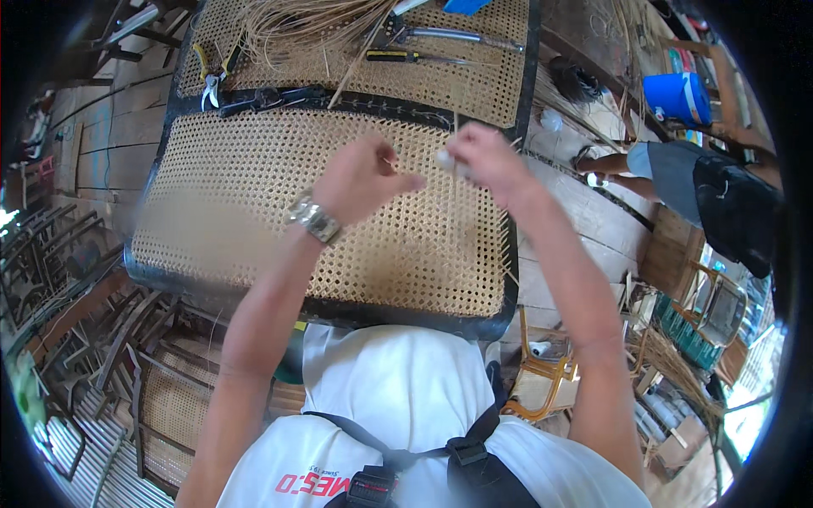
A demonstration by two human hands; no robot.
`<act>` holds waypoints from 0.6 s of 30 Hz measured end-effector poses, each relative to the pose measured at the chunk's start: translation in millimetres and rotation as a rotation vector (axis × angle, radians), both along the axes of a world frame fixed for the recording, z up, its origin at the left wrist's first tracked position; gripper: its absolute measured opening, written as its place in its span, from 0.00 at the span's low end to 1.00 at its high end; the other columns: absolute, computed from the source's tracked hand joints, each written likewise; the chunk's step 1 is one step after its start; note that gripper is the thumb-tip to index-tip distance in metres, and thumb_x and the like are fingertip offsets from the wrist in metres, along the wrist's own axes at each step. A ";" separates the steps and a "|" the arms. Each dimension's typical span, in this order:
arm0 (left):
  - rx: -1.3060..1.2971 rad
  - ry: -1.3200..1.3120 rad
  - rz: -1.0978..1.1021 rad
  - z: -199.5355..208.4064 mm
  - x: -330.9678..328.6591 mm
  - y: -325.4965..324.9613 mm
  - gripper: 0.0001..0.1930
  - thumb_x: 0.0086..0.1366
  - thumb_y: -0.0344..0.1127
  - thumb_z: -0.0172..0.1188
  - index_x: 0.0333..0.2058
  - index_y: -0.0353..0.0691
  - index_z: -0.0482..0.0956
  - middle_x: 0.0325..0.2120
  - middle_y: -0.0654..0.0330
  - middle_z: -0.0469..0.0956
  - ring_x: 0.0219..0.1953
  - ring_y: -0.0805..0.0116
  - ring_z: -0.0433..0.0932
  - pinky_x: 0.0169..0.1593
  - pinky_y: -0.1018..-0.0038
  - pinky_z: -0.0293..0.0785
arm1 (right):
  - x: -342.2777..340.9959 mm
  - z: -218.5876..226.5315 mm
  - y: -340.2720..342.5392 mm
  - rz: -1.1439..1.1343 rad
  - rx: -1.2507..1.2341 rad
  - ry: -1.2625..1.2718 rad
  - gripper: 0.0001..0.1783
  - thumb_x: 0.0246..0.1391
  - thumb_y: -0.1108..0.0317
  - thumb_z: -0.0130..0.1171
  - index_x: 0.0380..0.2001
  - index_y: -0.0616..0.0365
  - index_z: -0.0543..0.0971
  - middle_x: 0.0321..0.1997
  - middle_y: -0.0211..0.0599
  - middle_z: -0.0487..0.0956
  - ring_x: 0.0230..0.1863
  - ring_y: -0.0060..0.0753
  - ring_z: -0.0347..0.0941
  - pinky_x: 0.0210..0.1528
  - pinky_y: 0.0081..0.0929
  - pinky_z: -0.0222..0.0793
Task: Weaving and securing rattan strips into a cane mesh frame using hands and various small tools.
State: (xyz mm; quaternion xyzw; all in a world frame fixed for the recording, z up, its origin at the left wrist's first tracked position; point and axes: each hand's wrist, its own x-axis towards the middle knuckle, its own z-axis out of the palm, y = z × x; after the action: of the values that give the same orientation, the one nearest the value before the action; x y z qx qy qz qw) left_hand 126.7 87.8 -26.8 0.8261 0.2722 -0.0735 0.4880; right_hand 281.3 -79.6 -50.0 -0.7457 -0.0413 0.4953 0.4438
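Note:
A woven cane panel [254, 195] in a dark frame lies in front of me. Over its middle hovers my left hand [360, 178], a watch on its wrist; the thumb stands apart from the curled fingers, and nothing shows between them. My right hand [491, 161] is pinched near the panel's right side on a thin cane strand [456, 203], which runs up and down past the fingertips and is blurred. Something white wraps a finger of that hand. Loose strand ends stick out along the panel's right edge.
On the far panel lie a bundle of cane strands [313, 30], a hammer [457, 35], a yellow-black screwdriver [394, 56] and pruning shears [212, 80]. Chair frames [178, 381] stand at left. Another person [677, 182] and a blue bucket [677, 98] are at right.

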 end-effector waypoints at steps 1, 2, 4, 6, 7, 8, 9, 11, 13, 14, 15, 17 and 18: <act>-0.125 0.083 -0.059 -5.7 -1.7 -15.0 0.26 0.56 0.52 0.75 0.38 0.33 0.80 0.27 0.61 0.83 0.28 0.72 0.79 0.31 0.73 0.74 | 8.8 16.6 14.8 0.036 0.081 -0.053 0.11 0.58 0.62 0.63 0.37 0.58 0.78 0.33 0.31 0.78 0.32 0.21 0.73 0.32 0.24 0.69; -0.123 0.088 -0.060 -20.3 -2.8 -28.7 0.26 0.56 0.52 0.75 0.38 0.33 0.80 0.27 0.61 0.83 0.28 0.72 0.79 0.31 0.73 0.74 | 18.8 32.1 29.5 0.076 0.163 -0.105 0.11 0.59 0.62 0.63 0.38 0.58 0.78 0.34 0.30 0.78 0.33 0.21 0.74 0.33 0.23 0.70; -0.283 -0.096 -0.009 -48.0 5.4 -45.1 0.22 0.62 0.50 0.70 0.44 0.36 0.83 0.27 0.61 0.85 0.23 0.79 0.75 0.24 0.78 0.68 | 30.2 82.0 58.8 0.174 0.434 -0.193 0.10 0.63 0.58 0.60 0.40 0.51 0.79 0.40 0.27 0.82 0.41 0.21 0.76 0.43 0.25 0.72; -0.276 -0.034 0.024 -38.2 24.3 -49.0 0.19 0.63 0.48 0.69 0.42 0.38 0.85 0.27 0.61 0.85 0.23 0.79 0.76 0.25 0.79 0.69 | 41.7 163.0 39.4 0.584 0.204 -1.200 0.12 0.61 0.60 0.63 0.44 0.52 0.79 0.43 0.27 0.81 0.43 0.20 0.76 0.46 0.26 0.73; -0.260 0.031 0.073 -34.4 33.8 -46.5 0.15 0.65 0.46 0.67 0.40 0.40 0.86 0.28 0.62 0.86 0.23 0.79 0.76 0.25 0.79 0.69 | 43.1 177.7 39.5 0.579 0.207 -1.208 0.12 0.61 0.60 0.63 0.44 0.52 0.79 0.43 0.27 0.81 0.43 0.20 0.76 0.46 0.26 0.73; -0.227 0.053 0.054 -29.2 51.1 -51.4 0.11 0.66 0.44 0.66 0.38 0.43 0.88 0.27 0.65 0.86 0.23 0.80 0.76 0.25 0.78 0.70 | 45.9 197.6 28.9 0.191 0.420 -0.909 0.14 0.65 0.62 0.60 0.49 0.56 0.75 0.45 0.32 0.79 0.43 0.24 0.76 0.42 0.24 0.74; -0.209 0.055 0.077 -33.1 48.6 -35.6 0.11 0.66 0.44 0.66 0.38 0.43 0.88 0.27 0.65 0.86 0.23 0.80 0.76 0.25 0.78 0.70 | 44.2 198.6 36.9 -0.154 0.675 -0.544 0.17 0.68 0.63 0.56 0.55 0.60 0.72 0.48 0.38 0.77 0.42 0.27 0.76 0.38 0.22 0.76; -0.063 -0.058 0.131 -38.3 41.5 -2.5 0.12 0.66 0.45 0.67 0.38 0.42 0.88 0.27 0.64 0.86 0.22 0.80 0.76 0.25 0.77 0.70 | 56.3 137.7 3.7 0.056 0.687 -0.506 0.16 0.63 0.64 0.62 0.51 0.57 0.75 0.46 0.32 0.79 0.42 0.23 0.76 0.41 0.22 0.74; 0.099 -0.072 0.089 -38.2 46.3 22.4 0.12 0.65 0.44 0.68 0.37 0.41 0.87 0.26 0.63 0.85 0.22 0.79 0.75 0.26 0.76 0.70 | 52.7 73.9 -39.6 0.272 0.529 -0.305 0.16 0.56 0.67 0.69 0.47 0.55 0.79 0.40 0.24 0.80 0.42 0.19 0.75 0.44 0.20 0.74; 0.124 -0.015 0.090 -18.5 51.1 22.8 0.12 0.65 0.43 0.69 0.35 0.40 0.87 0.24 0.63 0.84 0.23 0.80 0.74 0.27 0.77 0.69 | 40.7 50.7 -58.3 0.284 0.377 -0.135 0.18 0.55 0.69 0.70 0.48 0.56 0.79 0.37 0.23 0.79 0.41 0.18 0.75 0.44 0.19 0.75; 0.126 -0.015 0.087 -19.9 52.3 25.1 0.12 0.65 0.43 0.69 0.35 0.40 0.87 0.24 0.63 0.84 0.23 0.80 0.74 0.27 0.77 0.69 | 30.4 27.7 -67.6 0.348 0.324 -0.066 0.20 0.55 0.68 0.71 0.50 0.55 0.78 0.40 0.24 0.79 0.43 0.17 0.75 0.44 0.18 0.75; 0.124 -0.249 0.119 -27.9 52.1 36.0 0.11 0.64 0.42 0.69 0.34 0.39 0.85 0.23 0.65 0.83 0.23 0.81 0.72 0.27 0.78 0.67 | 12.2 -2.8 -69.7 0.421 0.277 0.013 0.22 0.54 0.68 0.72 0.52 0.54 0.78 0.42 0.24 0.79 0.45 0.17 0.74 0.44 0.18 0.75; 0.025 -0.237 0.137 -21.2 53.3 35.2 0.10 0.65 0.40 0.69 0.33 0.38 0.84 0.24 0.68 0.83 0.25 0.82 0.73 0.28 0.80 0.67 | -0.4 -12.8 -66.4 0.371 0.297 0.084 0.23 0.54 0.70 0.71 0.53 0.54 0.77 0.44 0.25 0.78 0.46 0.17 0.73 0.47 0.18 0.73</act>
State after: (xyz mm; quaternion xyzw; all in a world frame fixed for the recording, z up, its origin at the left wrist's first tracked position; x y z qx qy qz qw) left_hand 180.0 123.0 -48.0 0.8144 0.2693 0.0615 0.5104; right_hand 280.9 -146.0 -62.7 -0.6305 -0.2316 0.5875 0.4513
